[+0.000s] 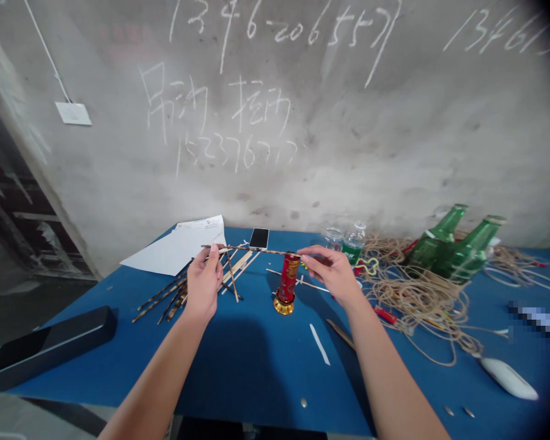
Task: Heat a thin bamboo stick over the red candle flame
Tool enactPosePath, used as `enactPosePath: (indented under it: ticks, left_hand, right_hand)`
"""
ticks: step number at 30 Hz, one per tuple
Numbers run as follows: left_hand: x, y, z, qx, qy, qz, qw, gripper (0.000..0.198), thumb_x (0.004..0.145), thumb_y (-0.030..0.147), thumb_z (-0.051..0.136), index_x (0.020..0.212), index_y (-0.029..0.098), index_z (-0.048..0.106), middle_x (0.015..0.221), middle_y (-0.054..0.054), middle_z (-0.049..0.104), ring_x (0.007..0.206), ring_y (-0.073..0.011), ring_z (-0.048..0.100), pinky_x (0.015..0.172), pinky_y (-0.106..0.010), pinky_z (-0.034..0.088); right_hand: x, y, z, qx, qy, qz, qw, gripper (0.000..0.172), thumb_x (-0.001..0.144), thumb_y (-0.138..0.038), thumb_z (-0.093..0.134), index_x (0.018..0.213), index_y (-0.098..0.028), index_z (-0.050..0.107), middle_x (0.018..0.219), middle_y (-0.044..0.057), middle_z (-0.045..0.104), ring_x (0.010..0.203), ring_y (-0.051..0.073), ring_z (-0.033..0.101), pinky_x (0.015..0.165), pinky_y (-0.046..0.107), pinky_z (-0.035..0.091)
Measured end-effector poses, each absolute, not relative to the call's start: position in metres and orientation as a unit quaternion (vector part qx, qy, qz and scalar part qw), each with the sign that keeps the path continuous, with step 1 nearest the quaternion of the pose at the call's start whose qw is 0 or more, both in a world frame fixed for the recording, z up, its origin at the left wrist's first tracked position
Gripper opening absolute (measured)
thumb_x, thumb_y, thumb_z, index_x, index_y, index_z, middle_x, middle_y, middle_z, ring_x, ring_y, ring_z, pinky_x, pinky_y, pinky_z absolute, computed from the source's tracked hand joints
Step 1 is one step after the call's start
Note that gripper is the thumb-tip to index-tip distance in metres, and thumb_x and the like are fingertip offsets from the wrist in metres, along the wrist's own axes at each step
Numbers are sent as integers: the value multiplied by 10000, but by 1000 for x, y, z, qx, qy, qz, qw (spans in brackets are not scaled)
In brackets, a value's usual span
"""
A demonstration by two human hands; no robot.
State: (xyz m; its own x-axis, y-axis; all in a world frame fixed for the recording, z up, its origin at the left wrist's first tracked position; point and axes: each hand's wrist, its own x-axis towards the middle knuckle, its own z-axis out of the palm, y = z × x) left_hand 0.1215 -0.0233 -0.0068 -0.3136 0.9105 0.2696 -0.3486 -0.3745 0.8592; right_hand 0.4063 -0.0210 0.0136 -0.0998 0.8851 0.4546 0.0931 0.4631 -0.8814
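A thin dark mottled stick (pixel 256 249) is stretched level between my two hands. My left hand (pixel 205 281) pinches it near its left end, above a pile of similar dark sticks (pixel 172 298) and pale sticks (pixel 242 269). My right hand (pixel 332 272) has its fingertips closed on the right end. Just left of the right fingertips, a red cylinder with a gold base (pixel 287 284) stands upright under the stick; whether the two touch I cannot tell. Behind the stick lies a phone (pixel 259 238).
White paper (pixel 174 247) lies at the back left, a long black box (pixel 50 348) at the front left. On the right are tangled twine (pixel 431 299), green bottles (pixel 472 250), a clear bottle (pixel 355 241) and a white oval object (pixel 508 377). A wall stands behind the blue table (pixel 238 373).
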Motion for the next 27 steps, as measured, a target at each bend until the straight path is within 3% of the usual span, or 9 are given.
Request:
enactPosePath:
  ticks: [14,27]
  left_hand:
    - [121,-23,-7,389,351,734,431,401,888,523,785,1052,165,710,511,96,397,417,-54,270,372,-166,188]
    - [121,-22,-7,381,356,736,432,410,885,528,785,1049,159,715,516,90,397,422,-58,262,370,-180,170]
  right_hand:
    - [405,-19,11,-367,-648,353,566,295,846,-466,839,995,-212,851,813,39,664,573,113,528,458,241,321]
    - [405,-20,12,-368,-611,375,592,332,834,-505,842,999,-216,853,577,1,572,509,119,463,421,240,260]
